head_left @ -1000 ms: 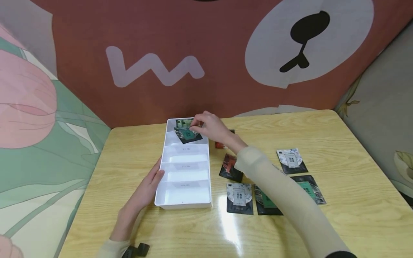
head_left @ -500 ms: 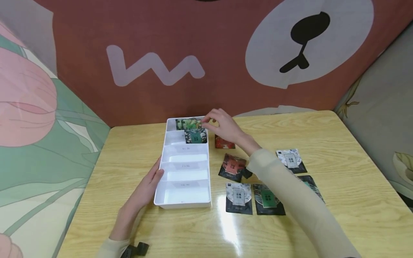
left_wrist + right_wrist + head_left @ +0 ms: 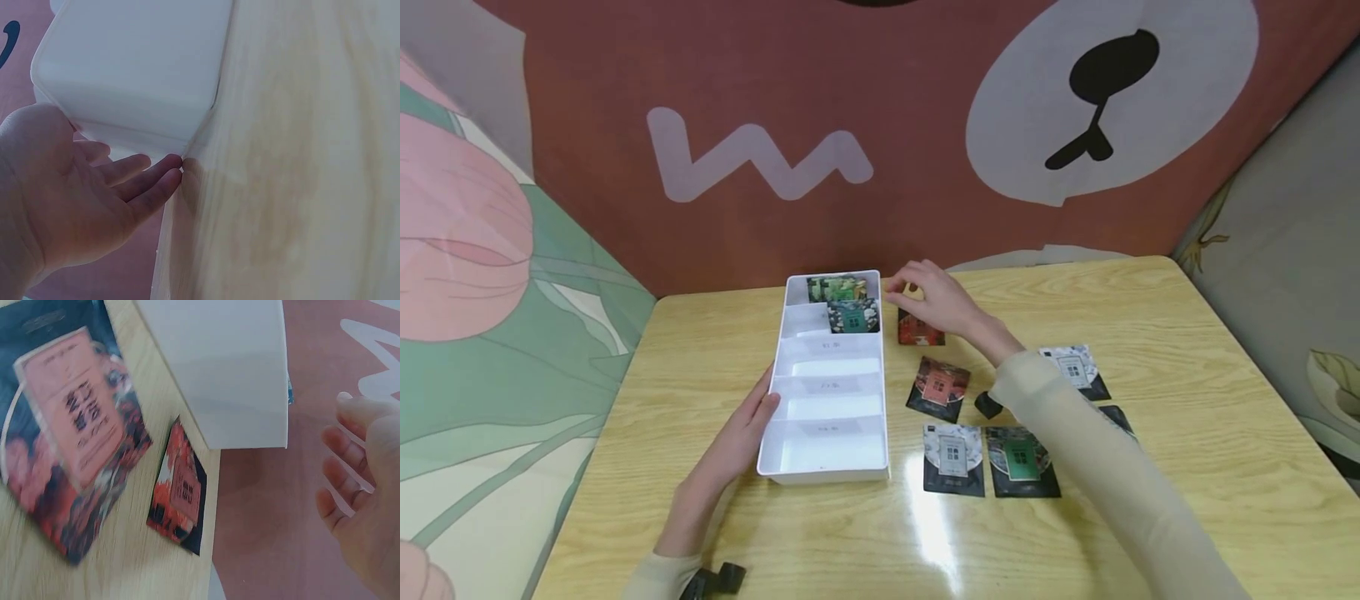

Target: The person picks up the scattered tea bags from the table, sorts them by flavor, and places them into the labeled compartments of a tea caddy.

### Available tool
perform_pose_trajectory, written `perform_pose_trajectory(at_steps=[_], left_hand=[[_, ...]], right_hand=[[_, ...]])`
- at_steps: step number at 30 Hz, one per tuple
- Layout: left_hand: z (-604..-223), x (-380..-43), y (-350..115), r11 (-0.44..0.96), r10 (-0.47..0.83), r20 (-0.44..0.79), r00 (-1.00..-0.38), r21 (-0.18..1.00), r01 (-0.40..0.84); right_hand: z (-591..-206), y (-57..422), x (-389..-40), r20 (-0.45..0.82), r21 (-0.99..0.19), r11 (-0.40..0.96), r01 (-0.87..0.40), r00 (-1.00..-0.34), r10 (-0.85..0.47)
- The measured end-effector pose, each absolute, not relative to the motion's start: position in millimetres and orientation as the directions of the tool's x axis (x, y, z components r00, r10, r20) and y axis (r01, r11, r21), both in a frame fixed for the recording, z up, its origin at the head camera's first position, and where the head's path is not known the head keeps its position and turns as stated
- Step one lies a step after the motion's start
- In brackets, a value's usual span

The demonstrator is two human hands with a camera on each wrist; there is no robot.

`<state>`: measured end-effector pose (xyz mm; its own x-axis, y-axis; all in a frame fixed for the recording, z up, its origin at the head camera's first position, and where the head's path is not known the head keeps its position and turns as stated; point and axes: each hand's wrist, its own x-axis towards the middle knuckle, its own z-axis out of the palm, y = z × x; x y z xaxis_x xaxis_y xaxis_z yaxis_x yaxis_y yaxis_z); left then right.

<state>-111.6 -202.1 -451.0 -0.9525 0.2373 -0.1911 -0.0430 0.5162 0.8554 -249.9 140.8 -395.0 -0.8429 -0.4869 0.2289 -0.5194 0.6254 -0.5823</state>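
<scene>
A white tray (image 3: 823,477) with a row of compartments stands on the table. Its farthest compartment holds a green-patterned sachet (image 3: 841,288), and a sachet with a teal label (image 3: 854,317) leans in the second. My left hand (image 3: 741,437) rests against the tray's left side, thumb by the rim; in the left wrist view its loosely extended fingers (image 3: 150,187) touch the lower edge. Just beyond the tray's right rim, my right hand (image 3: 936,298) hovers with nothing in its loosely bent fingers. Below it lies a red sachet (image 3: 921,332), partly covered by the hand in the head view.
Another red sachet (image 3: 938,389) lies right of the tray. Nearer are a white-and-black sachet (image 3: 953,461) and a green-labelled one (image 3: 1021,460). Farther right lie a second white-and-black sachet (image 3: 1077,372) and one mostly hidden by my sleeve (image 3: 1075,450). A patterned wall (image 3: 760,242) borders the table's back.
My right hand has released the teal-labelled sachet into the second compartment and moved right, past the tray's rim. My left hand has stayed at the tray's side.
</scene>
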Motion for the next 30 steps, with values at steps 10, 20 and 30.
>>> perform_pose_trajectory(at_steps=[10, 20, 30], left_hand=[[-450, -112, -203, 0.524, 0.232, -0.184, -0.955, 0.851, -0.037], [-455, -114, -204, 0.506, 0.245, -0.173, -0.954, 0.862, -0.026], [-453, -113, -204, 0.519, 0.243, -0.171, -0.955, 0.855, -0.021]], right_hand=[[-397, 160, -251, 0.18, -0.545, 0.664, -0.512, -0.845, -0.504], [-414, 179, -262, 0.078, -0.514, 0.73, -0.451, -0.872, -0.484], [-436, 189, -276, 0.042, -0.493, 0.744, -0.45, -0.867, -0.496]])
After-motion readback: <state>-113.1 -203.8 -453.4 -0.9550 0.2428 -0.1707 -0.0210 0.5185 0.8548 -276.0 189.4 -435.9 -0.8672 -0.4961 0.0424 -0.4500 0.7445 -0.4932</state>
